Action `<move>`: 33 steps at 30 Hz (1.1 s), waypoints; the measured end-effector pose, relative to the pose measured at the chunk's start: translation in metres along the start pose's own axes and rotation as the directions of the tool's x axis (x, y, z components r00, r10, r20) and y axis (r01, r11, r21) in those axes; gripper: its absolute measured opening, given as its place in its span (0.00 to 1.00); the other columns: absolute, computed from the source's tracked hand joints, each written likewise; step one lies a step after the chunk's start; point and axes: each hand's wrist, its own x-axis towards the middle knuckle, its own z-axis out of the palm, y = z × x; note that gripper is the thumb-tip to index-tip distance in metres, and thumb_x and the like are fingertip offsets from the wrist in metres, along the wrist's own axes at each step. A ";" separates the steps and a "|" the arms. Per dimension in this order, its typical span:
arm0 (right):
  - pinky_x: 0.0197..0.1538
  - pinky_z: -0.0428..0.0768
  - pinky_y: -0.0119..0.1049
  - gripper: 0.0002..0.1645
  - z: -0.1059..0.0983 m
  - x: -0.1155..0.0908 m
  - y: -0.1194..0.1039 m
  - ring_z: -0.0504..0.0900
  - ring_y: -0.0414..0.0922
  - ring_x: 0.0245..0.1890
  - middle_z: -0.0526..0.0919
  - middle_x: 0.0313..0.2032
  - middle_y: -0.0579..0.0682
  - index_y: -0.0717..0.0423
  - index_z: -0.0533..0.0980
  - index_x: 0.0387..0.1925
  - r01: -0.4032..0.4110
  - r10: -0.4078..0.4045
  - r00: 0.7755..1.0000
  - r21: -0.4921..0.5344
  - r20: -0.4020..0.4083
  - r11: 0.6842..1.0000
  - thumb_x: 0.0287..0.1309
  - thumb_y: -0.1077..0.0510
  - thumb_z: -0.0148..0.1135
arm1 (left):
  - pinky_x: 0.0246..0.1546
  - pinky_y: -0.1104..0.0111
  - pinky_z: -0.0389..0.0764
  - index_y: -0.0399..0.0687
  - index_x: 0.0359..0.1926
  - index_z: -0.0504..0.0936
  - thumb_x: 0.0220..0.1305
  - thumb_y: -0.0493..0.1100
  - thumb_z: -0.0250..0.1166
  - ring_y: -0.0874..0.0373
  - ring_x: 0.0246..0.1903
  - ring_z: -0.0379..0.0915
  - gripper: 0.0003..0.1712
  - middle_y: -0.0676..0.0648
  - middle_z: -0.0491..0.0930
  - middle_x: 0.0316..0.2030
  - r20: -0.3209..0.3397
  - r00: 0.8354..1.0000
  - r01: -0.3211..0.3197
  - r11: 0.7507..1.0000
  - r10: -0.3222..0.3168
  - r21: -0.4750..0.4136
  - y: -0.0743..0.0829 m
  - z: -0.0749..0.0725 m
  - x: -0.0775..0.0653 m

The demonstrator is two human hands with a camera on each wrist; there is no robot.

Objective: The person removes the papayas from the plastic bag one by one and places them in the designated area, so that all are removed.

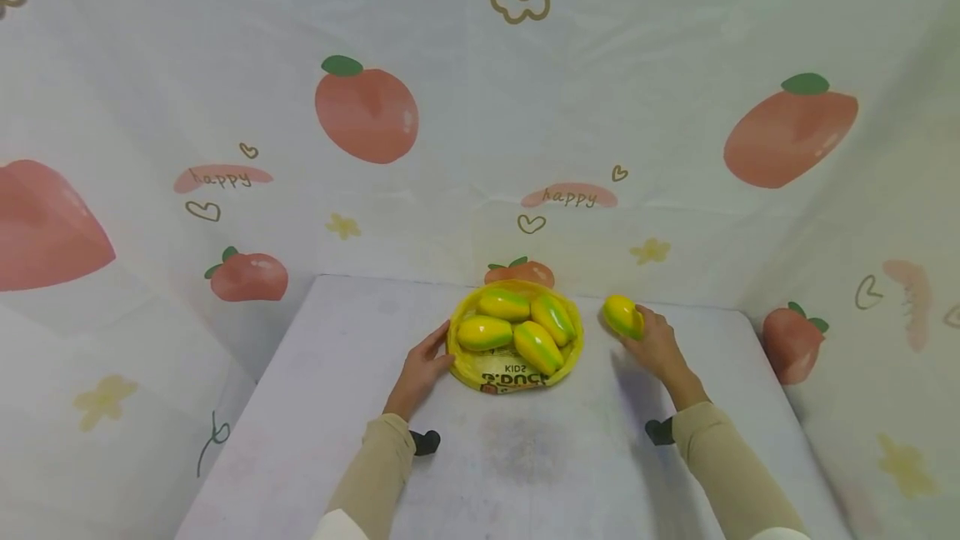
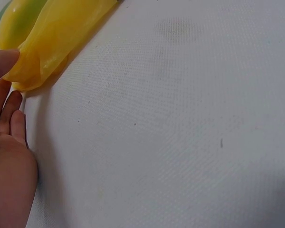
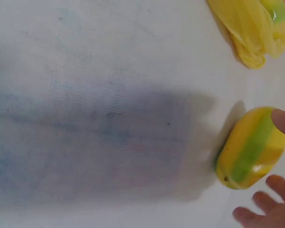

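Several yellow-green toy papayas (image 1: 504, 305) lie in a round, shallow container lined with a yellow plastic bag (image 1: 517, 377). At the container's left side, my left hand (image 1: 420, 373) touches the outer edge with fairly straight fingers and thumb. In the left wrist view the thumb (image 2: 2, 64) overlaps the bag's folded edge. To the right of the container, my right hand (image 1: 660, 348) holds one more toy papaya (image 1: 621, 315) close over the table. Its thumb is on one side in the right wrist view, and the other fingers (image 3: 263, 202) are spread along the opposite side.
The white table (image 1: 525, 473) carries faint grey smudges. Behind it and at both sides hangs a pale cloth (image 1: 465, 107) printed with red fruit, flowers and hearts. The container stands near the table's back edge, close to this cloth.
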 end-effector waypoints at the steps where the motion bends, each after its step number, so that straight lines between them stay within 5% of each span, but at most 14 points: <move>1: 0.70 0.64 0.72 0.44 -0.001 -0.001 -0.002 0.62 0.79 0.66 0.62 0.66 0.82 0.76 0.54 0.72 0.001 -0.001 1.000 -0.009 0.001 1.000 0.65 0.57 0.61 | 0.81 0.52 0.56 0.65 0.76 0.65 0.68 0.39 0.64 0.50 0.80 0.51 0.38 0.52 0.62 0.78 0.001 1.000 0.000 1.000 0.000 0.002 -0.001 0.000 0.000; 11: 0.71 0.57 0.77 0.51 -0.004 -0.007 -0.022 0.54 0.80 0.70 0.53 0.71 0.81 0.71 0.50 0.76 -0.022 0.025 0.999 -0.063 0.044 0.998 0.69 0.44 0.59 | 0.81 0.53 0.56 0.66 0.76 0.66 0.67 0.39 0.64 0.52 0.80 0.52 0.38 0.54 0.63 0.77 -0.002 1.000 0.010 1.000 -0.010 0.000 -0.004 -0.003 0.003; 24: 0.69 0.49 0.83 0.57 -0.001 -0.013 -0.048 0.47 0.78 0.75 0.49 0.76 0.76 0.61 0.50 0.79 0.059 -0.052 0.998 -0.214 0.039 0.975 0.66 0.28 0.53 | 0.81 0.51 0.54 0.64 0.76 0.65 0.68 0.39 0.64 0.51 0.80 0.50 0.38 0.53 0.62 0.78 0.011 1.000 -0.004 1.000 0.003 0.002 -0.003 -0.001 0.001; 33: 0.70 0.47 0.83 0.59 0.003 -0.020 -0.071 0.45 0.77 0.76 0.44 0.78 0.73 0.58 0.48 0.80 0.141 -0.135 0.990 -0.268 0.042 0.953 0.65 0.27 0.54 | 0.82 0.53 0.53 0.63 0.76 0.65 0.68 0.38 0.63 0.52 0.80 0.51 0.38 0.52 0.62 0.78 0.010 1.000 -0.011 1.000 0.011 -0.002 -0.002 0.000 0.000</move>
